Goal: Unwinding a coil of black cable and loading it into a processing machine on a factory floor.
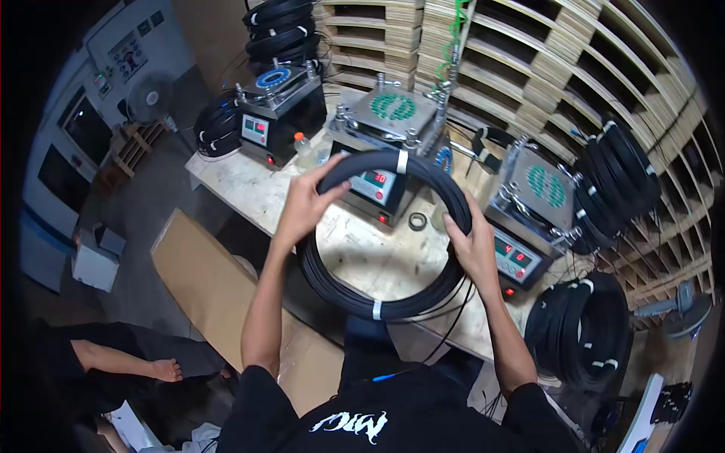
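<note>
I hold a large coil of black cable (340, 294) upright in front of me, bound with white tape at its top and bottom. My left hand (306, 204) is closed round its upper left side. On the right side, my right hand (474, 245) grips it with the thumb on the near face. A loose cable end with a blue tip (384, 377) hangs below the coil, near my shirt. Through the ring I see the worktable (355, 253). Behind the coil's upper part stands the middle machine (393, 113), a box with a metal top plate, green discs and red digits, partly covered.
Similar machines stand left (276, 113) and right (529, 204). A small black ring (417, 220) and an orange-capped bottle (303, 149) sit on the table. More cable coils (585, 325) are at right. Cardboard (219, 279) leans at left; another person's arm (121, 360) shows lower left.
</note>
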Demonstrator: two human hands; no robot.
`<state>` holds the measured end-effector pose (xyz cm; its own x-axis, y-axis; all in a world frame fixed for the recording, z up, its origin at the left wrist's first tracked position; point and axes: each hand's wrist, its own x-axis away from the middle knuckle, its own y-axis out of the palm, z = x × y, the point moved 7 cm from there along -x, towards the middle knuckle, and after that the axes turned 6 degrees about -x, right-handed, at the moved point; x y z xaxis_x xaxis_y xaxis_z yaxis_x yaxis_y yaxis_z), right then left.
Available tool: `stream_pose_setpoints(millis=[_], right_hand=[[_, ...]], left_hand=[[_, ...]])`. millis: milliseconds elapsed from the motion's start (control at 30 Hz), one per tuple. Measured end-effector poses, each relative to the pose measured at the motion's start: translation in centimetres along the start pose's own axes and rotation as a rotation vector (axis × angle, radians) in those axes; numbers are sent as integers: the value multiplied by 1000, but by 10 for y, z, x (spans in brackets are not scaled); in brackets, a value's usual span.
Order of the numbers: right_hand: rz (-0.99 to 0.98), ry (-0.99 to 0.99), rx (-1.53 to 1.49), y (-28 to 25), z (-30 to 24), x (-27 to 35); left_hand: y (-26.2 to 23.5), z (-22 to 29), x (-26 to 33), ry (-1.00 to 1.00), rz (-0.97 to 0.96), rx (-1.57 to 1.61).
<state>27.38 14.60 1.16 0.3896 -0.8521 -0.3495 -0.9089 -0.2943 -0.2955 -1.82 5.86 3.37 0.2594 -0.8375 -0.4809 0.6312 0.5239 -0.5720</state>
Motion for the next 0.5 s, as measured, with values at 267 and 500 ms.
stream_pose_setpoints(millis=[267,500], right_hand=[[107,7,-40,73,-18,-112],[281,29,110,74,16,-146]], left_hand=[[-52,-74,-136,-109,-96,2],[-25,-98,-188,40,-116,83]])
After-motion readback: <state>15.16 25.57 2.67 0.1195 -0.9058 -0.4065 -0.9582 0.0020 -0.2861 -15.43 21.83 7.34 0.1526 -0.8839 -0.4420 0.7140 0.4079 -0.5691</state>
